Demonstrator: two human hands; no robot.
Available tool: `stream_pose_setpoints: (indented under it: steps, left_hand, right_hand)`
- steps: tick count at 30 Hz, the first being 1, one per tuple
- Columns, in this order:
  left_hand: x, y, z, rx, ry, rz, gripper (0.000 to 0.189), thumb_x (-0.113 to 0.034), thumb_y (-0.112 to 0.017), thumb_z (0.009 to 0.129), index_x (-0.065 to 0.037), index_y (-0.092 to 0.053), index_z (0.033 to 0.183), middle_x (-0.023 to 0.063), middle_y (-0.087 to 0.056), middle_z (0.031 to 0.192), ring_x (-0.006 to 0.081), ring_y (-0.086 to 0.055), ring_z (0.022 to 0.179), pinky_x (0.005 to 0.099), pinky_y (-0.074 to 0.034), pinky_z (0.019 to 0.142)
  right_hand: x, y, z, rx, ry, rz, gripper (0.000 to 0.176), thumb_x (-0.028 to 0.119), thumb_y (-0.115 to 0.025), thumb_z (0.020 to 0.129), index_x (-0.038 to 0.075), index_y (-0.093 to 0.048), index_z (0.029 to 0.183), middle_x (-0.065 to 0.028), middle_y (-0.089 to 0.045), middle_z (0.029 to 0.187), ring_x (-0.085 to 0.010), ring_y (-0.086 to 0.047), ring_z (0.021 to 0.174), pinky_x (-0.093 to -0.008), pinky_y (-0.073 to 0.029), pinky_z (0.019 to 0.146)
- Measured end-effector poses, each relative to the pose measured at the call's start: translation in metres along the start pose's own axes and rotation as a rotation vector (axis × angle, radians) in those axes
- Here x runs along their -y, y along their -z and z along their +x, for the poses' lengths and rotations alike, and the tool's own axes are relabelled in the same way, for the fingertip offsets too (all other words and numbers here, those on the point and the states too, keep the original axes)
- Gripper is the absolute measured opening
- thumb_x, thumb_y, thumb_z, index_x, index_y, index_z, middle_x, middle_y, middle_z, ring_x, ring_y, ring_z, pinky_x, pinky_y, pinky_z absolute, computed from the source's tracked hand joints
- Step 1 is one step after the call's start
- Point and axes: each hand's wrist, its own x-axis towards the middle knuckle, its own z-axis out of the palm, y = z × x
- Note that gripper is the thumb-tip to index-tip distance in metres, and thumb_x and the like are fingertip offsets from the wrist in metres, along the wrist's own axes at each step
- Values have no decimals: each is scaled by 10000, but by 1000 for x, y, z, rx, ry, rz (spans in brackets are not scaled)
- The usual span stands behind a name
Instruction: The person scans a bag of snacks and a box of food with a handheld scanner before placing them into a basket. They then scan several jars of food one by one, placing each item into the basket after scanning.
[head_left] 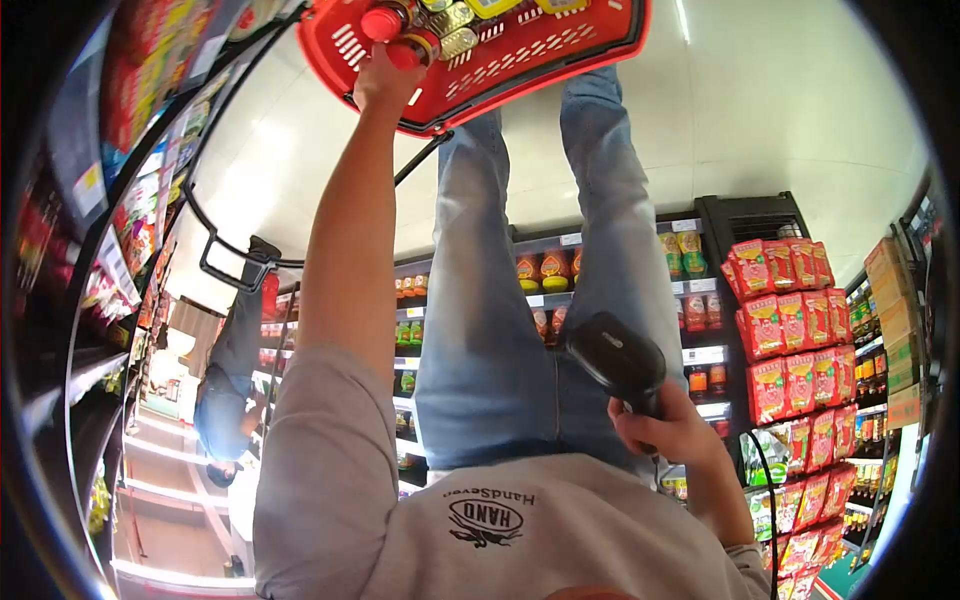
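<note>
My left hand (385, 82) reaches into a red shopping basket (600, 50) at the top. Its fingers are closed round a jar with a red lid (410, 52). Beside that jar is another red-lidded jar (384, 22), and several cans with shiny metal ends (458, 42) and yellow-topped packs (492, 7) lie in the basket too. My right hand (665, 428), in front of my right hip, grips the handle of a black hand-held scanner (615, 355). The scanner's broad head points up and left, away from my fingers.
Store shelves (85, 370) run along the left. Behind my legs stand shelves of bottles and jars (552, 270). A rack of red packets (795, 330) rises at the right, near stacked cartons (893, 320). Another person (225, 400) is at the left. A black cable (768, 480) hangs at the right.
</note>
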Motion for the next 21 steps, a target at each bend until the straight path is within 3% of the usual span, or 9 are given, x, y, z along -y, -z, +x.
stream_pose_setpoints:
  steps: [1,5,8,9,11,12,15,17,21]
  left_hand:
    - [7,10,-24,-125,-102,-76,903,-528,-829,700,-117,-457,1412,178,-605,1321,351,-615,1200,478,-514,989]
    - [37,79,-119,-110,-273,-513,803,-415,-887,670,-103,-550,1329,193,-594,1296,372,-598,1192,470,-516,978]
    - [44,165,-237,-223,-527,-712,738,-131,-895,709,-46,-533,1347,158,-508,1315,289,-630,1080,356,-598,891]
    - [58,183,-277,-269,-633,-724,718,-32,-869,706,-59,-540,1343,156,-485,1338,285,-595,1146,348,-609,889]
    - [74,233,-344,-436,-820,-673,719,9,-862,679,-83,-558,1324,150,-496,1331,302,-560,1208,371,-593,924]
    - [82,255,-374,-523,-901,-661,722,18,-865,663,-92,-567,1312,150,-498,1330,310,-551,1222,383,-581,945]
    - [110,308,-449,-744,-1062,-660,706,43,-877,639,-105,-585,1265,166,-484,1335,342,-550,1226,406,-565,976]
    - [137,339,-489,-988,-1160,-630,681,72,-859,666,-106,-580,1262,173,-453,1351,359,-549,1237,413,-582,967]
    - [176,365,-504,-1116,-1200,-691,674,89,-842,692,-113,-573,1275,175,-428,1364,370,-545,1257,428,-593,960]
  right_hand:
    - [0,-10,-12,-5,76,-61,359,44,-694,905,51,-543,1230,-25,-626,927,-83,-575,670,-245,-455,548]
    - [-13,-66,-63,-41,267,-154,323,90,-703,909,61,-562,1199,8,-616,869,-63,-561,640,-229,-431,530]
    - [-23,-112,-101,-93,381,-388,355,128,-712,905,56,-556,1216,20,-604,858,-46,-541,617,-236,-431,517]
    - [-32,-133,-118,-123,447,-475,371,135,-715,902,53,-555,1226,25,-598,850,-38,-531,604,-239,-426,507]
    - [-33,-176,-146,-196,483,-676,441,146,-721,891,28,-555,1282,-17,-623,895,-89,-582,708,-271,-485,625]
    - [-41,-188,-151,-222,693,-859,522,171,-730,877,8,-544,1336,-69,-652,979,-150,-609,877,-305,-497,801]
    - [-56,-235,-181,-176,758,-961,572,195,-738,867,-3,-533,1363,-101,-662,1057,-192,-590,1009,-328,-464,924]
    - [-77,-268,-195,-181,955,-1099,532,205,-740,865,-5,-555,1317,-83,-665,1019,-178,-599,957,-326,-477,892]
    - [-86,-296,-200,-117,890,-1021,352,168,-743,873,24,-583,1152,-20,-631,878,-83,-569,697,-268,-482,652]
